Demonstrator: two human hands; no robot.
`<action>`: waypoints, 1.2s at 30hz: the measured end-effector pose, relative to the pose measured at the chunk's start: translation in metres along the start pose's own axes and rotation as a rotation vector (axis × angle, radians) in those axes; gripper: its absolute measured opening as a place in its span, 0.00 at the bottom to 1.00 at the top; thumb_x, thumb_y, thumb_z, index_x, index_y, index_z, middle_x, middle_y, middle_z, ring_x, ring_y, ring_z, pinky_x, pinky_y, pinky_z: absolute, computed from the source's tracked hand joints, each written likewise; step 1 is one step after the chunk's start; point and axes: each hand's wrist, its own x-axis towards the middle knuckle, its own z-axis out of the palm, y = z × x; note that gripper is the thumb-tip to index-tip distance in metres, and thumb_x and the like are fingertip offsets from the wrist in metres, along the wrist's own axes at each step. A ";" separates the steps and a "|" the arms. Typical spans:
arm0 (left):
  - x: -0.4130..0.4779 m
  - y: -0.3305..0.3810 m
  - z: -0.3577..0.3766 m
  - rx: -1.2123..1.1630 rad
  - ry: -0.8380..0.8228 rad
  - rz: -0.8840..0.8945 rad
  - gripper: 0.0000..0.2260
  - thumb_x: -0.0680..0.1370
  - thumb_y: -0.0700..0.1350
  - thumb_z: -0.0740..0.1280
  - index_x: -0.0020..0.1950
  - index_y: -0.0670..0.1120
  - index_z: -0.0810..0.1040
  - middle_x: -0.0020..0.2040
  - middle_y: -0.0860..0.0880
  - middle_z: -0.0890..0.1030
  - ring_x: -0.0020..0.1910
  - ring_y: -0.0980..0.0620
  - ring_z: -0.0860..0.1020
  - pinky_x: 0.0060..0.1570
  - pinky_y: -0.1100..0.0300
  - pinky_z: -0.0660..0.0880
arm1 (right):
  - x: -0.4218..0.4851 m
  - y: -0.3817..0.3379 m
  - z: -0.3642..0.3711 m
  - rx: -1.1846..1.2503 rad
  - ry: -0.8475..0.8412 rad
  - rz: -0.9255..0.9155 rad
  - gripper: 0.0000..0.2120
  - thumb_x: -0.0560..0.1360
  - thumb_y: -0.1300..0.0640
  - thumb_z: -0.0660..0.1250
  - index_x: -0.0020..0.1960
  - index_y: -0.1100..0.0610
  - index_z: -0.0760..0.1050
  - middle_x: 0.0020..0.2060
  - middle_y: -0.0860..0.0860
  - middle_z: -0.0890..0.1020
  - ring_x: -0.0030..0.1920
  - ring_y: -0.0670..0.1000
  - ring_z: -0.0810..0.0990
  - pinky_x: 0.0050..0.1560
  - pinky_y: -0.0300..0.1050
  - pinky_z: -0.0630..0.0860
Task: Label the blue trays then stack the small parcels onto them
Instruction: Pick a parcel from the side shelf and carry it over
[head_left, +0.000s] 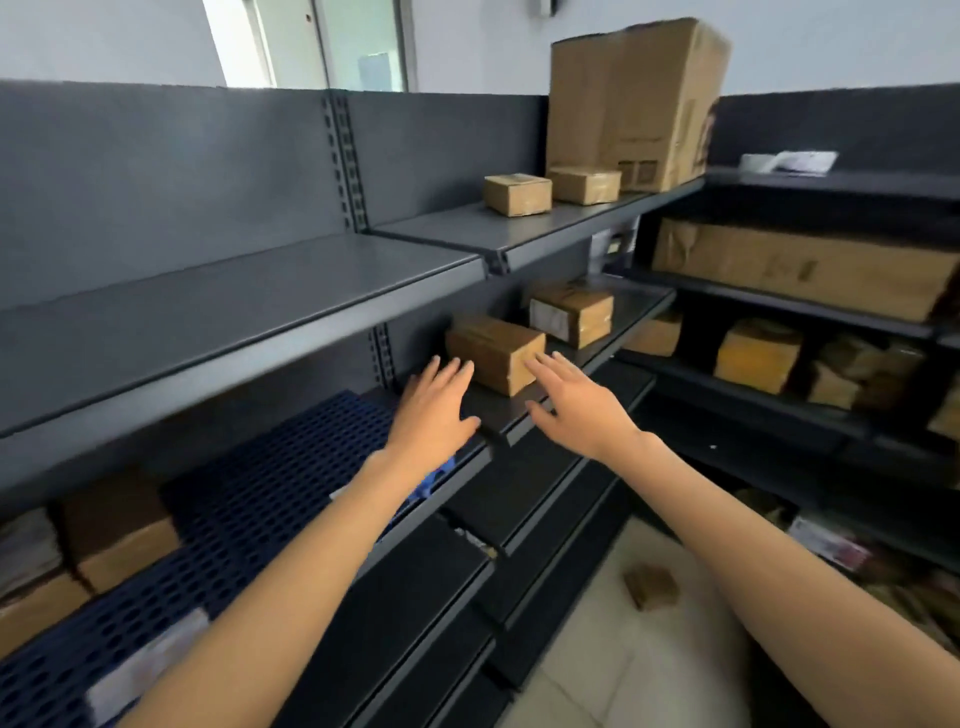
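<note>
both forearms reach in from below, left hand (434, 410) and right hand (574, 400) empty with fingers spread, flanking a small parcel (493, 351) on the dark shelf (488, 410) beside the blue tray (270, 478). an uneven two-sided squeeze could let the parcel twist and slip off the shelf edge.

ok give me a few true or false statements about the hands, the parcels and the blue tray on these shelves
1. Both hands, left hand and right hand, are open and empty. True.
2. The right hand grips the nearest small parcel. False: its fingers only reach to the parcel's side, not closed on it.
3. The blue tray lies on the shelf left of that parcel. True.
4. The large carton stands on the floor. False: it stands on the top shelf.
5. Two small boxes sit beside the large carton. True.
</note>
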 end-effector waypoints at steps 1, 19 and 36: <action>0.016 0.023 0.009 -0.012 -0.002 0.027 0.35 0.77 0.52 0.67 0.78 0.47 0.54 0.79 0.49 0.57 0.78 0.47 0.50 0.74 0.44 0.55 | -0.005 0.026 -0.008 -0.011 0.017 0.042 0.30 0.80 0.46 0.59 0.78 0.50 0.53 0.78 0.49 0.57 0.78 0.49 0.50 0.68 0.51 0.70; 0.313 0.216 0.096 -0.091 0.103 0.350 0.34 0.78 0.51 0.67 0.78 0.51 0.53 0.79 0.49 0.58 0.78 0.48 0.53 0.74 0.47 0.58 | 0.102 0.309 -0.081 -0.138 0.127 0.203 0.30 0.79 0.49 0.62 0.78 0.51 0.55 0.77 0.51 0.59 0.78 0.53 0.52 0.74 0.52 0.60; 0.529 0.154 0.002 0.232 0.037 -0.139 0.28 0.72 0.51 0.69 0.71 0.50 0.67 0.72 0.46 0.67 0.72 0.41 0.63 0.66 0.38 0.66 | 0.391 0.352 -0.094 0.267 0.072 -0.257 0.36 0.75 0.52 0.68 0.78 0.50 0.55 0.78 0.55 0.55 0.75 0.58 0.60 0.72 0.52 0.62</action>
